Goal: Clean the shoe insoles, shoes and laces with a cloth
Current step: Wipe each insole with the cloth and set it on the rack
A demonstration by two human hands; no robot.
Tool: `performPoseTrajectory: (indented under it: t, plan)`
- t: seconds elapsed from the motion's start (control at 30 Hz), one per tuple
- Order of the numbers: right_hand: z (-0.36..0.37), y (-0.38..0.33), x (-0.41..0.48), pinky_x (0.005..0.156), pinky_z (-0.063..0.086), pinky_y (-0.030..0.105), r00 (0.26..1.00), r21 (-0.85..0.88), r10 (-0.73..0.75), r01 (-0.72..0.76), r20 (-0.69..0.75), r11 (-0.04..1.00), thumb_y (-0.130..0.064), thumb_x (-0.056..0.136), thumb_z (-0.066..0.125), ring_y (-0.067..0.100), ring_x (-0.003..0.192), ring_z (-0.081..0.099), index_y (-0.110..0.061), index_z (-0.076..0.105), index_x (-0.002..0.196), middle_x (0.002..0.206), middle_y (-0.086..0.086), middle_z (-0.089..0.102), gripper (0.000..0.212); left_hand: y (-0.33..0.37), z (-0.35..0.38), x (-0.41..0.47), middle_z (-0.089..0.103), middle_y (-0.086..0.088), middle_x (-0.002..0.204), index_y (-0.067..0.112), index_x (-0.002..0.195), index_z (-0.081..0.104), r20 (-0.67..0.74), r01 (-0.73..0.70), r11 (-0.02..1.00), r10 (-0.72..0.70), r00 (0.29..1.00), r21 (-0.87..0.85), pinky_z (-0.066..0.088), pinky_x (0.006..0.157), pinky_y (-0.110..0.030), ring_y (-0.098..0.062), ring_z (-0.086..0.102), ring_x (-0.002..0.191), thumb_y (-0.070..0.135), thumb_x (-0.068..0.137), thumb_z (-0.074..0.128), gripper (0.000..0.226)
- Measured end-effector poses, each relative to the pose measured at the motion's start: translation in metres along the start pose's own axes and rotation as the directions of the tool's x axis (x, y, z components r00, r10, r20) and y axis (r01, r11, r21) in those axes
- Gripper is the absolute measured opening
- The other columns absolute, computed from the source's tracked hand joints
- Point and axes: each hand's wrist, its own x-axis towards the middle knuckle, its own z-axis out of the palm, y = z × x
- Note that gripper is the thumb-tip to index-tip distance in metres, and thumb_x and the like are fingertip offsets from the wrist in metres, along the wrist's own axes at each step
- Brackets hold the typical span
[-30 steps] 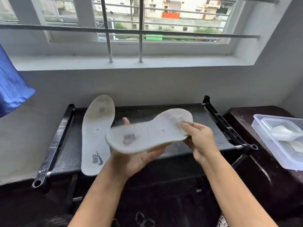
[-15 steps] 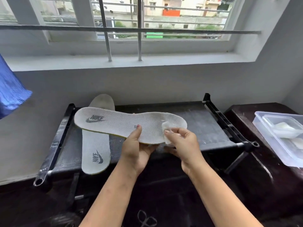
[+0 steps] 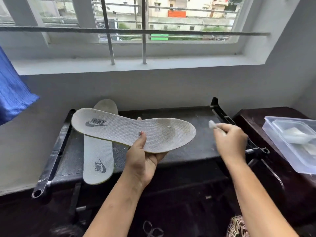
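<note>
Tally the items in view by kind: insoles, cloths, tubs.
Insoles: 2, held insole in left hand, other insole on rack
Cloth: 1, pinched by right hand
Tub: 1
Total: 4

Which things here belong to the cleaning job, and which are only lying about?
Part of the job: held insole in the left hand; white cloth pinched by the right hand; second insole on the black rack.
Just lying about: blue fabric; clear container, contents unclear.
</note>
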Motion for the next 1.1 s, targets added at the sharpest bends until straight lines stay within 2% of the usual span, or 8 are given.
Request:
performPoseTrajectory:
  t: [0.1, 0.27, 0.33, 0.47, 0.57, 0.73, 0.93, 1.1]
  plan:
    - [-0.002, -0.017, -0.014, 0.074, 0.04, 0.022, 0.994, 0.099, -0.089, 0.095, -0.067, 0.99, -0.035, 0.087, 0.064, 0.02, 0.085, 0.063, -0.015, 0.075, 0.088, 0.082, 0.006, 0.069, 0.023, 0.0, 0.002, 0.001, 0.065, -0.009, 0.117, 0.036, 0.107, 0.061, 0.028, 0.008, 1.0, -0.008, 1.0, -0.023, 0.051, 0.084, -0.051, -0.033, 0.062, 0.107, 0.025, 0.102, 0.032, 0.031]
    - [0.036, -0.056, -0.066, 0.079, 0.048, 0.019, 0.823, 0.25, -0.492, 0.432, 0.284, 0.866, -0.011, 0.084, 0.065, 0.008, 0.085, 0.061, -0.019, 0.074, 0.096, 0.088, -0.005, 0.065, 0.016, -0.012, 0.01, -0.001, 0.072, -0.012, 0.094, 0.014, 0.095, 0.069, 0.079, 0.057, 0.99, -0.067, 0.995, 0.128, 0.051, 0.081, -0.042, -0.021, 0.07, 0.082, 0.028, 0.101, 0.03, 0.042]
    - [0.04, -0.036, -0.046, 0.081, 0.049, 0.028, 0.867, 0.125, -0.442, 0.424, 0.232, 0.897, -0.013, 0.085, 0.065, 0.013, 0.086, 0.062, -0.019, 0.074, 0.095, 0.089, -0.001, 0.067, 0.015, -0.012, 0.008, -0.002, 0.072, -0.012, 0.098, 0.021, 0.093, 0.069, 0.086, 0.043, 0.996, -0.05, 0.995, 0.08, 0.05, 0.086, -0.049, -0.027, 0.068, 0.092, 0.026, 0.101, 0.033, 0.037]
    - [0.009, 0.009, 0.003, 0.083, 0.049, 0.048, 0.996, -0.201, -0.075, 0.083, 0.048, 0.976, -0.033, 0.092, 0.056, 0.036, 0.087, 0.062, -0.01, 0.074, 0.089, 0.088, 0.017, 0.068, 0.029, -0.005, 0.001, -0.005, 0.067, -0.01, 0.111, 0.029, 0.103, 0.062, 0.104, 0.057, 0.996, -0.064, 0.993, 0.063, 0.048, 0.091, -0.057, -0.035, 0.062, 0.107, 0.025, 0.101, 0.036, 0.027]
    - [0.003, -0.01, -0.01, 0.076, 0.05, 0.047, 0.974, -0.141, -0.226, 0.219, -0.033, 0.965, -0.026, 0.092, 0.057, 0.032, 0.077, 0.06, -0.01, 0.074, 0.084, 0.078, 0.013, 0.064, 0.024, -0.005, 0.001, -0.004, 0.067, -0.011, 0.112, 0.028, 0.098, 0.064, 0.106, 0.072, 0.996, -0.078, 0.991, 0.057, 0.05, 0.087, -0.055, -0.035, 0.063, 0.106, 0.025, 0.101, 0.035, 0.029]
    - [0.037, -0.06, -0.073, 0.078, 0.05, 0.04, 0.765, 0.177, -0.567, 0.54, 0.304, 0.823, -0.016, 0.087, 0.055, 0.015, 0.086, 0.063, -0.025, 0.071, 0.102, 0.09, -0.005, 0.064, 0.023, -0.01, 0.008, -0.004, 0.073, -0.011, 0.09, 0.013, 0.091, 0.073, 0.083, 0.095, 0.988, -0.106, 0.991, 0.124, 0.058, 0.065, -0.032, -0.018, 0.071, 0.078, 0.027, 0.101, 0.032, 0.045]
    - [0.006, 0.005, -0.009, 0.074, 0.048, 0.041, 0.962, -0.278, -0.218, 0.257, 0.164, 0.926, -0.03, 0.095, 0.05, 0.036, 0.075, 0.061, -0.009, 0.072, 0.081, 0.075, 0.012, 0.061, 0.033, 0.0, -0.003, -0.008, 0.068, -0.008, 0.115, 0.039, 0.121, 0.058, 0.113, 0.062, 0.982, -0.083, 0.99, 0.18, 0.058, 0.072, -0.049, -0.031, 0.067, 0.102, 0.025, 0.1, 0.037, 0.033]
    - [0.002, -0.031, -0.038, 0.072, 0.044, 0.018, 0.905, -0.028, -0.425, 0.426, 0.024, 0.905, -0.019, 0.091, 0.061, 0.014, 0.071, 0.058, -0.016, 0.073, 0.086, 0.072, 0.002, 0.062, 0.013, -0.002, 0.001, -0.005, 0.072, -0.006, 0.103, 0.03, 0.105, 0.063, 0.075, 0.067, 0.971, -0.086, 0.993, 0.231, 0.057, 0.072, -0.046, -0.027, 0.068, 0.095, 0.025, 0.101, 0.035, 0.028]
